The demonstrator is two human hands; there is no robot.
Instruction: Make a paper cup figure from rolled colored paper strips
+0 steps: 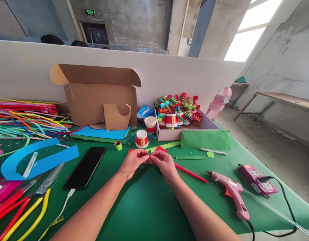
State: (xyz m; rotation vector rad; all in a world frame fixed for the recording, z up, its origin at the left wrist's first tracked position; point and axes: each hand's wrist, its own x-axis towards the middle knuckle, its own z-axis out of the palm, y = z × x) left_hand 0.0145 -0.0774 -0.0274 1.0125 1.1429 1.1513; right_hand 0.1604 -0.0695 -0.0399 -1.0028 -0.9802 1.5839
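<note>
My left hand (133, 164) and my right hand (164, 164) meet over the middle of the green table, fingertips pinched together. Between them shows a tiny green paper piece (149, 152), mostly covered by the fingers. Just beyond stands an upside-down red and white paper cup (142, 138) with dark coiled strips at its sides. Left of the cup is a small green paper roll (118, 145). Red paper (161, 149) and a light green strip (173, 145) lie behind my right hand. A red strip (191, 173) reaches out to its right.
A pink glue gun (231, 190) and its cable lie right. Scissors (47, 180), a phone (85, 167) and blue paper (54, 164) lie left. Behind stand a cardboard box (101, 97) and a white box (189, 132) of finished paper-cup figures. Pipe cleaners (26, 117) heap far left.
</note>
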